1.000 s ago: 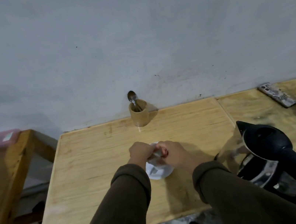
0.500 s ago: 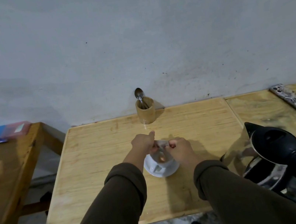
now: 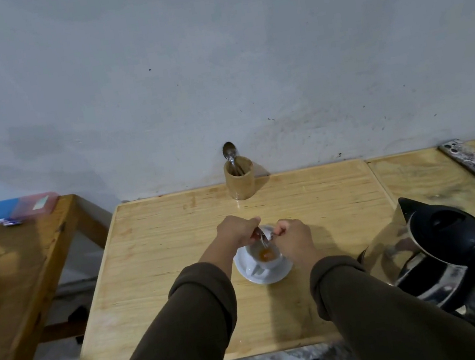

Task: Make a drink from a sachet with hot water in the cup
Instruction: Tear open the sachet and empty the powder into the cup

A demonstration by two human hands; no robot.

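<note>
A white cup [image 3: 269, 260] stands on a white saucer [image 3: 254, 273] in the middle of the light wooden table [image 3: 161, 254]. Orange powder lies in the bottom of the cup. My left hand [image 3: 236, 231] and my right hand [image 3: 293, 237] are just above the cup's far rim, both pinching a small silvery sachet [image 3: 263, 237] that hangs between them over the cup. The sachet is mostly hidden by my fingers. A black and steel kettle [image 3: 447, 252] stands to the right of the cup.
A bamboo holder [image 3: 240, 181] with a spoon [image 3: 230, 153] stands at the wall behind the cup. A phone [image 3: 472, 159] lies on the right table. A lower wooden table [image 3: 11, 271] at the left carries blue and pink boxes [image 3: 7, 209].
My hands have drawn slightly apart and the sachet now hangs over the cup, whose orange powder has come into view. The camera has shifted, so the table appears further right.
</note>
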